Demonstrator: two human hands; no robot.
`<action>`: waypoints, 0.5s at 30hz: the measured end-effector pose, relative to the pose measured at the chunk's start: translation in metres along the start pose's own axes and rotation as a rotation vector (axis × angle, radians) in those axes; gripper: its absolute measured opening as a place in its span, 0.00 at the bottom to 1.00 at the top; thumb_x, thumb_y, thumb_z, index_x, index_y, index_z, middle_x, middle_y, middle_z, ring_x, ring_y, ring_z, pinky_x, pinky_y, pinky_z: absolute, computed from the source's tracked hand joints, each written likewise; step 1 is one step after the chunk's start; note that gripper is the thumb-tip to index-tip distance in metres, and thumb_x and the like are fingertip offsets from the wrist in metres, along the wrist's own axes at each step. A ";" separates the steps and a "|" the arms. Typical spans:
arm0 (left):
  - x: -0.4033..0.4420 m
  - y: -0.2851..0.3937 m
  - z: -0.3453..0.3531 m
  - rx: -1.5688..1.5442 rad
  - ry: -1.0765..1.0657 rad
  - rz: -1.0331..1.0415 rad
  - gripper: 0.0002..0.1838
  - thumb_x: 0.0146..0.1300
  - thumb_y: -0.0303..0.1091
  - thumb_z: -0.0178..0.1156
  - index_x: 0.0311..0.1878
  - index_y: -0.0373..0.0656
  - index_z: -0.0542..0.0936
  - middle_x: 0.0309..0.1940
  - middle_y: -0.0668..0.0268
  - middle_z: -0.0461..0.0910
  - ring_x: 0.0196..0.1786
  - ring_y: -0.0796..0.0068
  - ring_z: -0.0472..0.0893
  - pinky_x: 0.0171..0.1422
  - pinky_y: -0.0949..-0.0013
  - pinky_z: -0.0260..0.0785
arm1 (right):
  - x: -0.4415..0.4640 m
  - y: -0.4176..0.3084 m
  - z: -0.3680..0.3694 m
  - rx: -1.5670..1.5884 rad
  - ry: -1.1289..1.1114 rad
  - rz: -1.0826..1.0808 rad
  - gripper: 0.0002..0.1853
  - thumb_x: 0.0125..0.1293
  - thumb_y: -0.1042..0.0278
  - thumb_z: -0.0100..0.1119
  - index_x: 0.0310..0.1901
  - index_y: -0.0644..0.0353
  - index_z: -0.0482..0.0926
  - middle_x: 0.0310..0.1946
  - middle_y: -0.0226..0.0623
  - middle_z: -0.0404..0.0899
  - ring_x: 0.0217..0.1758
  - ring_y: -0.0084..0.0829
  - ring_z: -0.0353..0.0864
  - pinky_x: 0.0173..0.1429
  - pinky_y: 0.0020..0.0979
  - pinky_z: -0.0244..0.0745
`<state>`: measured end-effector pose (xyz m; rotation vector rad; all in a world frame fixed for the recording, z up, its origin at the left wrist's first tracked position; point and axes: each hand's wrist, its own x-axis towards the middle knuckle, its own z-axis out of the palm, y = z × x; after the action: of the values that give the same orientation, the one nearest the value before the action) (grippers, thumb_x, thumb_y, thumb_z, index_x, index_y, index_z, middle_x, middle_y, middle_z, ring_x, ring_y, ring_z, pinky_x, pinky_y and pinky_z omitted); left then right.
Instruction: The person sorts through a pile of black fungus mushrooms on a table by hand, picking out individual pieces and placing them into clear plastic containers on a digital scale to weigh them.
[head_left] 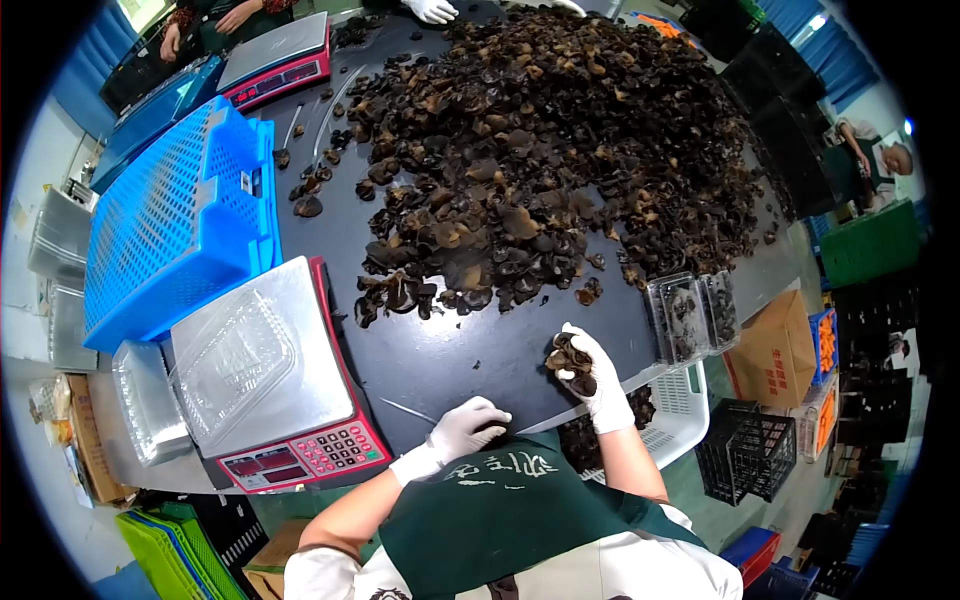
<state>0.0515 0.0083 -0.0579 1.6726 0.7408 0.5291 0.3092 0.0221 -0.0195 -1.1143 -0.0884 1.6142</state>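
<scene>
My right hand (598, 385), in a white glove, is closed around a few dark brown wood ear mushrooms (568, 355) above the front of the black table (430, 365). My left hand (465, 432), gloved as well, is at the table's front edge with its fingers curled in; whatever they may hold is hidden. Beyond both hands spreads a large pile of wood ear mushrooms (520, 170). To the left of my left hand is a red and silver scale (265, 360), bearing a clear plastic container (235, 370).
Clear plastic boxes (690, 315) stand at the table's right edge, above a white basket (690, 400). At left are a blue crate (170, 220) and a second scale (278, 62). A co-worker's gloved hand (432, 10) is at the far side. A cardboard box (775, 350) stands right.
</scene>
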 end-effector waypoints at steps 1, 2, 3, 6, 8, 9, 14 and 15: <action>0.002 0.007 -0.003 -0.059 0.102 0.045 0.10 0.60 0.29 0.64 0.45 0.42 0.82 0.39 0.63 0.79 0.43 0.65 0.80 0.49 0.69 0.73 | 0.006 0.002 -0.005 0.239 -0.147 0.101 0.13 0.64 0.65 0.57 0.50 0.53 0.76 0.41 0.31 0.79 0.36 0.25 0.78 0.26 0.22 0.70; 0.001 0.016 -0.005 -0.107 0.177 0.044 0.10 0.59 0.27 0.65 0.44 0.41 0.82 0.38 0.63 0.80 0.43 0.66 0.80 0.50 0.69 0.73 | 0.007 0.004 -0.008 0.313 -0.193 0.146 0.12 0.64 0.64 0.56 0.49 0.52 0.75 0.41 0.32 0.78 0.36 0.26 0.77 0.26 0.21 0.70; -0.001 0.027 -0.010 -0.152 0.255 0.040 0.10 0.58 0.25 0.66 0.44 0.39 0.82 0.38 0.62 0.80 0.43 0.67 0.80 0.51 0.68 0.73 | 0.006 0.007 -0.003 0.388 -0.243 0.194 0.11 0.65 0.63 0.56 0.48 0.51 0.74 0.42 0.32 0.78 0.36 0.26 0.76 0.26 0.21 0.69; -0.013 0.084 -0.057 -0.026 0.426 -0.039 0.10 0.55 0.22 0.66 0.42 0.40 0.83 0.39 0.62 0.81 0.44 0.66 0.80 0.51 0.68 0.73 | 0.010 0.014 0.010 0.470 -0.377 0.286 0.10 0.65 0.64 0.57 0.47 0.51 0.74 0.44 0.34 0.77 0.41 0.30 0.74 0.26 0.21 0.68; -0.029 0.115 -0.097 0.232 0.674 -0.005 0.11 0.52 0.20 0.64 0.41 0.40 0.82 0.39 0.61 0.80 0.43 0.65 0.80 0.51 0.67 0.73 | 0.009 0.017 0.019 0.497 -0.394 0.330 0.10 0.64 0.64 0.57 0.47 0.50 0.75 0.44 0.35 0.77 0.42 0.31 0.74 0.26 0.21 0.69; -0.041 0.119 -0.114 0.281 0.850 -0.039 0.11 0.52 0.17 0.61 0.39 0.38 0.81 0.38 0.62 0.79 0.43 0.68 0.79 0.50 0.68 0.72 | 0.009 0.017 0.023 0.481 -0.400 0.359 0.10 0.64 0.64 0.57 0.47 0.50 0.75 0.45 0.35 0.77 0.42 0.32 0.74 0.27 0.22 0.69; -0.105 0.096 -0.204 0.481 1.264 -0.075 0.10 0.57 0.16 0.58 0.43 0.35 0.80 0.41 0.64 0.77 0.43 0.73 0.77 0.53 0.71 0.70 | 0.017 0.030 0.037 0.490 -0.467 0.456 0.11 0.65 0.64 0.56 0.48 0.51 0.76 0.46 0.37 0.76 0.42 0.33 0.74 0.28 0.25 0.70; -0.115 0.089 -0.216 0.558 1.262 -0.113 0.10 0.57 0.17 0.59 0.43 0.35 0.80 0.41 0.63 0.77 0.43 0.72 0.78 0.53 0.71 0.70 | 0.016 0.030 0.040 0.491 -0.479 0.466 0.11 0.65 0.64 0.56 0.48 0.51 0.76 0.46 0.37 0.76 0.42 0.33 0.74 0.28 0.25 0.70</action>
<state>-0.1604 0.0631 0.0823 1.6416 2.0130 1.4233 0.2609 0.0424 -0.0246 -0.3669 0.2625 2.1439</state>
